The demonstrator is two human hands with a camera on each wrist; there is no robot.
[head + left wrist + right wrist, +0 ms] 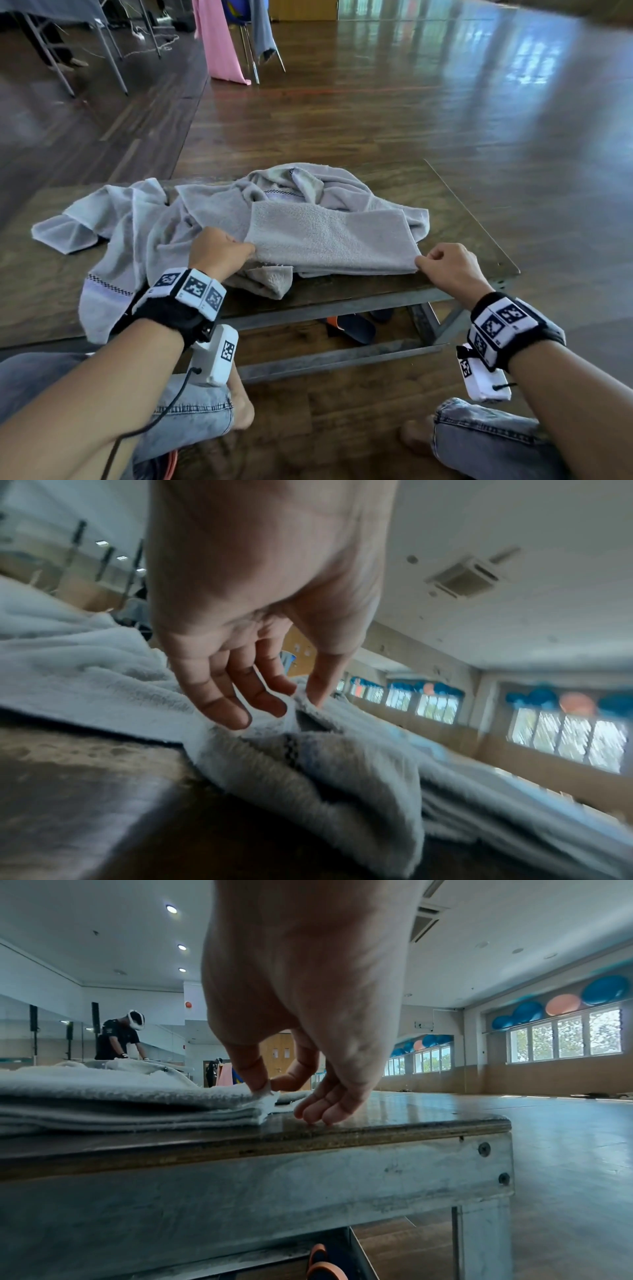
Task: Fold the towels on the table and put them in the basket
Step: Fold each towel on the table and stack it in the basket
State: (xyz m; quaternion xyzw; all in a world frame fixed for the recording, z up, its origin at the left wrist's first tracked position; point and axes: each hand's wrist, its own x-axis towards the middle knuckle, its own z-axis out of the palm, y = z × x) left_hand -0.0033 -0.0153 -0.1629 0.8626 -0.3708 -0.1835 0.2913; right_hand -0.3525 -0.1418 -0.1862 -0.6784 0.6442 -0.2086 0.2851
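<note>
A grey towel (329, 236), folded into a long band, lies on the low wooden table (472, 226) near its front edge. My left hand (219, 250) pinches the band's left near corner; in the left wrist view the thumb and fingers (240, 710) close on the towel's edge (301, 702). My right hand (445, 263) pinches the right near corner (263, 1096) between thumb and forefinger, its other fingers resting on the tabletop (394, 1112). Crumpled grey towels (137, 222) are heaped behind and to the left. No basket is in view.
One loose towel (102, 308) hangs over the table's front edge at the left. Dark sandals (352, 329) lie under the table's metal frame (342, 308). My knees in jeans (479, 438) are close in front. Chairs with draped cloths (222, 41) stand far back.
</note>
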